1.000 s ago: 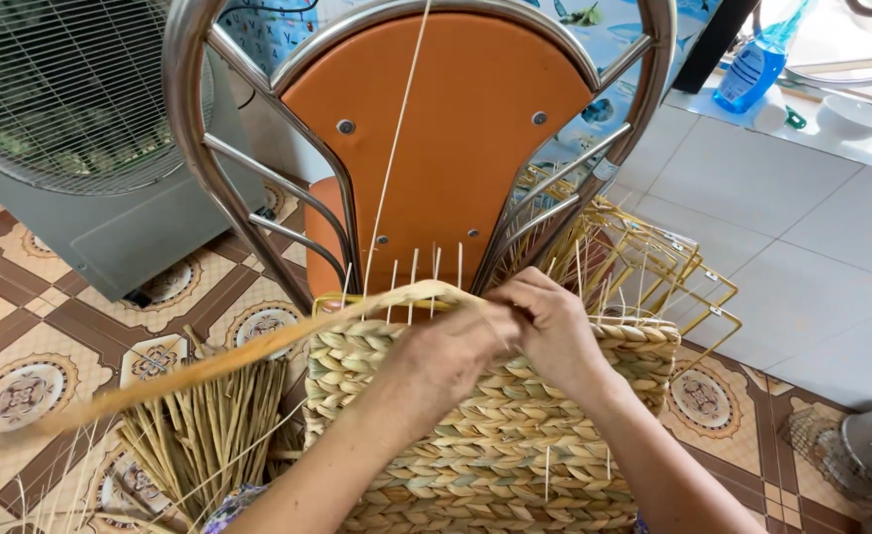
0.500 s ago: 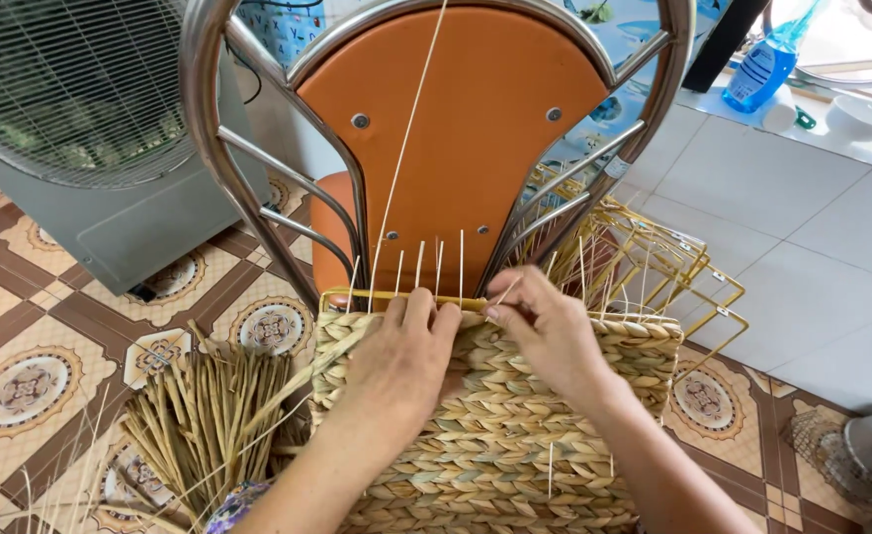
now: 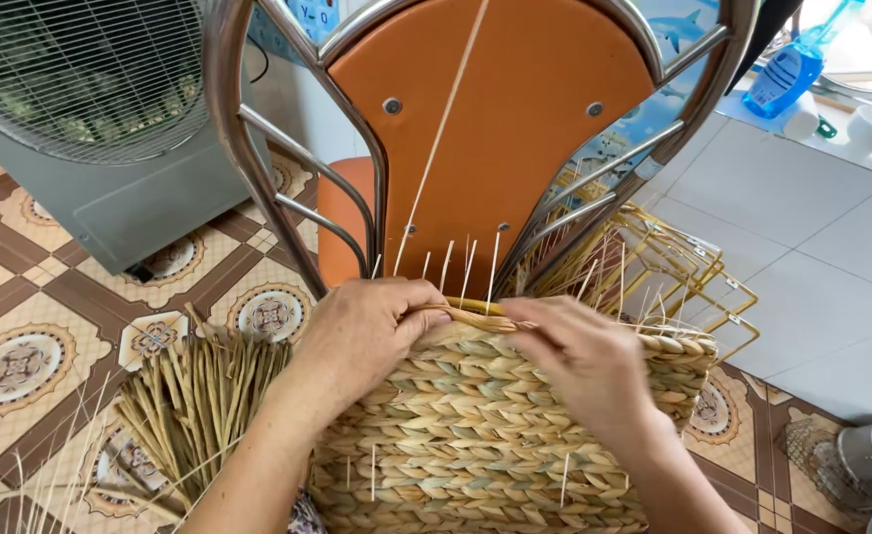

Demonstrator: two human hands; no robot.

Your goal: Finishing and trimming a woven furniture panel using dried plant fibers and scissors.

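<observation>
A woven straw basket (image 3: 476, 435) of braided pale fibre stands upright in front of me, with thin pale stakes sticking up from its top edge. My left hand (image 3: 367, 331) grips the rim at the upper left, thumb pressing a twisted straw strand (image 3: 480, 318). My right hand (image 3: 579, 356) pinches the same strand from the right, fingers laid over the rim. One long thin stake (image 3: 446, 129) rises up across the chair back.
An orange chair back (image 3: 500, 129) with chrome tube frame stands just behind the basket. A bundle of loose straw (image 3: 194, 396) lies on the tiled floor at left. Also around: a grey fan unit (image 3: 90, 109), yellow wire frames (image 3: 673, 267), a blue spray bottle (image 3: 792, 69).
The long strand that trailed off to the left a second ago has been drawn in and now lies short along the rim between both hands. The view has moved closer.
</observation>
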